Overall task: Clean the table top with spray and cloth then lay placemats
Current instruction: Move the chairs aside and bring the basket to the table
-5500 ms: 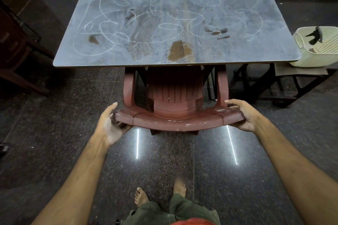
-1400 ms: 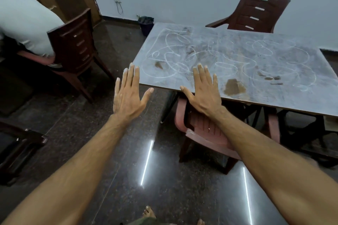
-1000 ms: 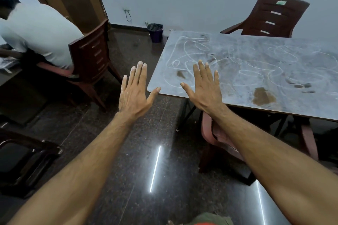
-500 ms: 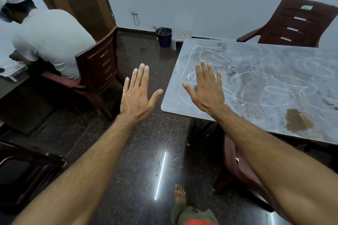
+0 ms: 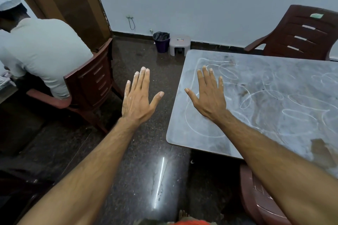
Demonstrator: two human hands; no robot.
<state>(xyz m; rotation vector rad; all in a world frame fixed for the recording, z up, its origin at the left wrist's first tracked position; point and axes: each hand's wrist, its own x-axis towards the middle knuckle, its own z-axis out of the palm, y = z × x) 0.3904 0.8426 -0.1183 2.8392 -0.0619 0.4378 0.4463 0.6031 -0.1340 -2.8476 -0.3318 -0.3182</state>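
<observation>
The grey table top (image 5: 274,100) fills the right of the view, covered in white chalk scribbles and brown smears. My right hand (image 5: 208,95) is stretched out flat, palm down, over the table's near-left corner, fingers apart and holding nothing. My left hand (image 5: 139,97) is held out flat over the dark floor to the left of the table, also empty, with white dust on the fingertips. No spray bottle, cloth or placemat is in view.
A person in a white shirt (image 5: 42,55) sits on a brown chair (image 5: 91,82) at the left. Another brown chair (image 5: 301,33) stands behind the table, and a red one (image 5: 256,197) is tucked under its near edge. A small bin (image 5: 161,41) and grey stool (image 5: 180,44) stand by the wall.
Both hands let go of the red chair and now stay spread out in front. The view has swung left, so the table has slid right and the seated person has come into sight.
</observation>
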